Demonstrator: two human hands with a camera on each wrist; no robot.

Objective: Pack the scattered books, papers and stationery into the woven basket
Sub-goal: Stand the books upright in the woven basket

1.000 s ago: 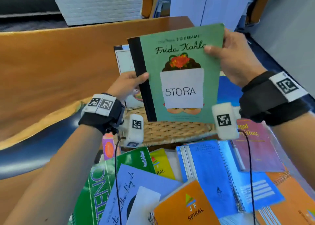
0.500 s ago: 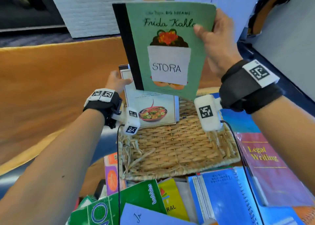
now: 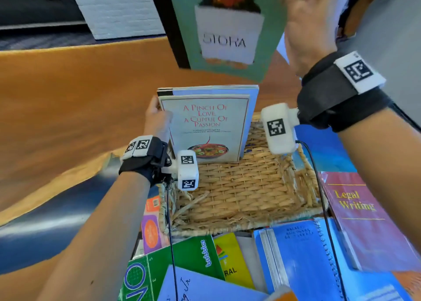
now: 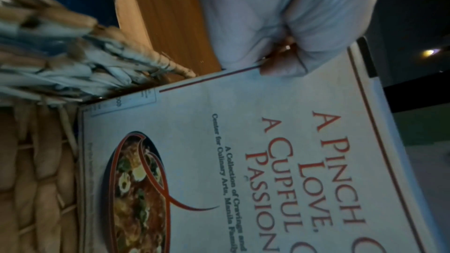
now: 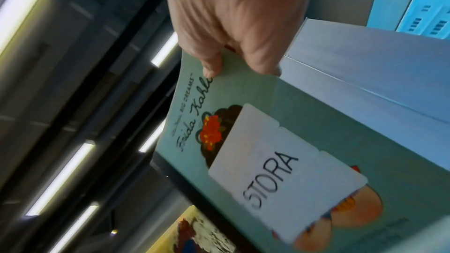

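Standing books on edge: we are adding the green picture book to the upright row at the far end of the woven basket.
Right hand: we pinch the book's upper corner, thumb on the front cover and fingers behind; it hangs high above the basket, spine to our left.
Left hand: our thumb lies on the cover of the cookbook and the fingers wrap behind its left edge, so this hand grasps the upright books and keeps them from toppling.
Row in basket: the cookbook stands in front, with at least one taller book touching behind it.
Advice for lowering: in our judgement, we should bring the green book down vertically, bottom edge first, just in front of the cookbook, and release the brace only once it leans on the row.
Risk: a corner pinch may let the book swing; a snagged rim could tip the row.
Still scattered: the red law book, blue spiral notebook and green pad lie outside.
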